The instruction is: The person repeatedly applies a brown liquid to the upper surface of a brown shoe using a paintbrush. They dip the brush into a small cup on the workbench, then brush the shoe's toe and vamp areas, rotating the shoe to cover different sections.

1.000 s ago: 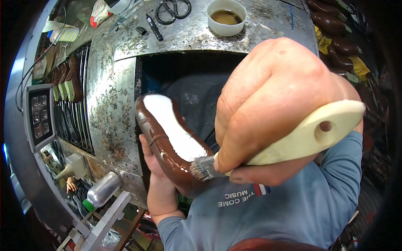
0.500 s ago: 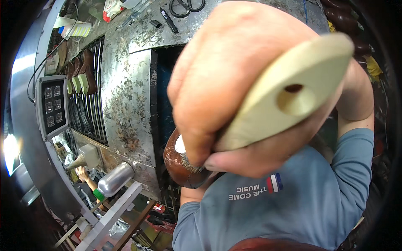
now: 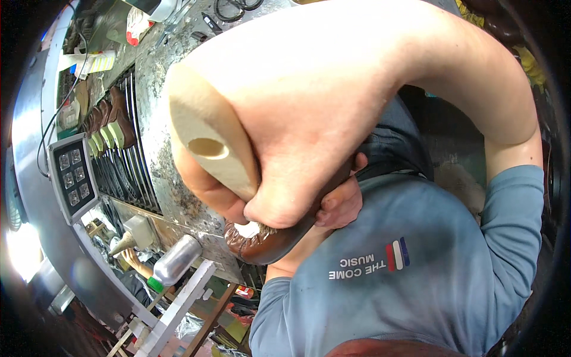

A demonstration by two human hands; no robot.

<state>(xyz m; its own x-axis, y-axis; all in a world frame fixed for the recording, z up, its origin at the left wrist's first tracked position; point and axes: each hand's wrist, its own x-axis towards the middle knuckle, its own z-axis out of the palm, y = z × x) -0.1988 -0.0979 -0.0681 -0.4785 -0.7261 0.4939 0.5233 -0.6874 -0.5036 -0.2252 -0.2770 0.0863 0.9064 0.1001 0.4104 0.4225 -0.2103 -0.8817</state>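
My right hand (image 3: 279, 131) is closed round a brush with a thick cream handle (image 3: 208, 128) that has a round hole near its end. A few bristles show under my fingers, pressed to the toe of a brown leather shoe (image 3: 270, 247). That shoe lies sole side up, its leather gathered in pleats round a white patch. Fingers of my left hand (image 3: 342, 205) wrap the shoe's other end, close to my blue shirt. My right hand and forearm hide much of the shoe's middle and most of the brush head.
A worn metal bench (image 3: 172, 119) stands to the left, with a rack of brown shoes (image 3: 119, 122) on pale lasts. A lamp (image 3: 74, 175) and a silver bottle with a green cap (image 3: 175, 262) are beside it. Another person's hand (image 3: 132, 259) shows at lower left.
My right hand has turned and moved left; the handle's end has swung from upper right to upper left. My left hand's fingers have come into sight. The whole view has shifted slightly.
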